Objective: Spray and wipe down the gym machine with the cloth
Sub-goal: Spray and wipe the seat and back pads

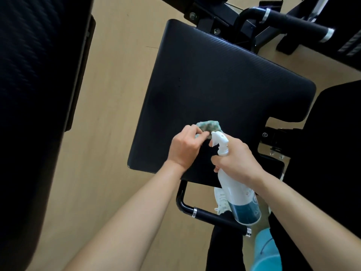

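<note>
Seat pad (224,90) of the gym machine: black, ribbed, broad, lying below both hands.
Spray bottle (240,194): white with a blue label. The right hand (236,161) has its grip wrapped round the neck, and the nozzle points toward the cloth, probably to wet it.
Left hand (185,147): grip pinching the cloth.
Cloth (210,126): green-speckled and bunched over the pad's near part, placed for wiping. Contact with the pad cannot be told.

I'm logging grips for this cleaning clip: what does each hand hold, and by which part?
The left hand pinches a green cloth by its near edge; the right hand grips the spray bottle around its neck.
</note>
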`<action>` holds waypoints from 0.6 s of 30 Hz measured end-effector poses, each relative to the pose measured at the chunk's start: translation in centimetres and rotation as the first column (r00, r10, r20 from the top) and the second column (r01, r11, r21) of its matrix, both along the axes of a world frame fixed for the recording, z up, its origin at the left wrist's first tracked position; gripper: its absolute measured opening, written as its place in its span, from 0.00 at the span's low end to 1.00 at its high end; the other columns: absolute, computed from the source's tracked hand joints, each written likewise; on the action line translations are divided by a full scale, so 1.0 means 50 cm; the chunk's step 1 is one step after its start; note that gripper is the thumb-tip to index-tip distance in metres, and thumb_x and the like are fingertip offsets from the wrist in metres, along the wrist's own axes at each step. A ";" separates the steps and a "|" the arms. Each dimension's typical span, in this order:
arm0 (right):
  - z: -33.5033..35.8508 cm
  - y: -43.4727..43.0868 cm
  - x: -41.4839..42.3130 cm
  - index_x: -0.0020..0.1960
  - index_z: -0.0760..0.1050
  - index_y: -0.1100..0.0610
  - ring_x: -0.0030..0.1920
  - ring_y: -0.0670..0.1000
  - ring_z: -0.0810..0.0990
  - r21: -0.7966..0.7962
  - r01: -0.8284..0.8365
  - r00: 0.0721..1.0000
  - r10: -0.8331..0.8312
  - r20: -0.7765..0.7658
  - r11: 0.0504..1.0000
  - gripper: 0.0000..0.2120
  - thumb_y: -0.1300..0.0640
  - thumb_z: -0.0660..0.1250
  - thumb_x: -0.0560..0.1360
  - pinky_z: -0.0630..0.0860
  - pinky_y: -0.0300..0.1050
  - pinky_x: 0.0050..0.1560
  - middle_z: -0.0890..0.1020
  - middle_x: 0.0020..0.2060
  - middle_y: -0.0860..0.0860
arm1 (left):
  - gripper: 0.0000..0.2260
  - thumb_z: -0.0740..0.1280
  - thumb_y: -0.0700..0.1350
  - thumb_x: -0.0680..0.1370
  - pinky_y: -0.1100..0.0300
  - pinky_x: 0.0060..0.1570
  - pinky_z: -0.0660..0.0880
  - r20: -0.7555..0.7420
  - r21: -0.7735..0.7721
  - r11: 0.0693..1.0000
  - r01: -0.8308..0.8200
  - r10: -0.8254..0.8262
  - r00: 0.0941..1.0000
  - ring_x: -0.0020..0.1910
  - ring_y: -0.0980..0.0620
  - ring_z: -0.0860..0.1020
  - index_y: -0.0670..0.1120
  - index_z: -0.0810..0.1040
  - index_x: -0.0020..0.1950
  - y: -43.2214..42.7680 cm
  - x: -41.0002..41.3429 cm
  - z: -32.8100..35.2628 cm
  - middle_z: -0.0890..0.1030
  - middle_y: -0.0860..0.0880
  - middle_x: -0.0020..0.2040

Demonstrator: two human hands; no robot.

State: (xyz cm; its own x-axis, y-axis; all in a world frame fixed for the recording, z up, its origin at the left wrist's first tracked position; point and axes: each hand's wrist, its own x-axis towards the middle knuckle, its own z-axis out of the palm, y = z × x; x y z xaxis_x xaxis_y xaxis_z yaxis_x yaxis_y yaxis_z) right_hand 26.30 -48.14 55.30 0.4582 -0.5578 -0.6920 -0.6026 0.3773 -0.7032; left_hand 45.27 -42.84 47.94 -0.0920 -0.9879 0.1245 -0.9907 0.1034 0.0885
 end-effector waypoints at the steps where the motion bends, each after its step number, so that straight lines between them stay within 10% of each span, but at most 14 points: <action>1: 0.002 -0.001 0.003 0.51 0.74 0.44 0.35 0.51 0.87 0.011 0.003 1.000 -0.003 0.004 1.000 0.14 0.60 0.68 0.72 0.85 0.59 0.47 0.85 0.35 0.52 | 0.10 0.72 0.32 0.74 0.57 0.26 0.72 0.028 0.001 1.000 0.013 -0.013 1.000 0.35 0.49 0.75 0.47 0.86 0.47 -0.011 0.023 0.010 0.79 0.49 0.40; 7: 0.009 -0.005 0.000 0.51 0.73 0.43 0.36 0.51 0.87 0.048 0.031 0.999 -0.031 0.007 0.998 0.14 0.60 0.69 0.72 0.85 0.58 0.48 0.84 0.35 0.52 | 0.06 0.75 0.35 0.74 0.57 0.26 0.69 0.045 -0.163 0.936 -0.311 0.322 0.946 0.34 0.44 0.75 0.44 0.86 0.48 -0.143 0.140 0.043 0.77 0.45 0.39; 12: 0.008 0.003 -0.024 0.50 0.73 0.41 0.36 0.50 0.87 0.069 0.058 0.998 -0.057 -0.012 0.996 0.15 0.60 0.69 0.73 0.85 0.57 0.46 0.84 0.35 0.52 | 0.03 0.72 0.36 0.75 0.54 0.32 0.69 -0.229 -0.261 0.631 -0.730 0.695 0.682 0.36 0.48 0.72 0.41 0.86 0.46 -0.287 0.145 0.048 0.78 0.44 0.41; 18: 0.013 -0.001 -0.046 0.50 0.72 0.40 0.38 0.52 0.87 0.083 0.066 0.997 -0.062 -0.043 0.994 0.16 0.61 0.68 0.73 0.85 0.58 0.46 0.85 0.34 0.52 | 0.02 0.73 0.36 0.74 0.54 0.30 0.65 -0.182 -0.167 0.886 -0.433 0.404 0.897 0.35 0.47 0.73 0.42 0.83 0.43 -0.247 -0.004 0.009 0.75 0.49 0.38</action>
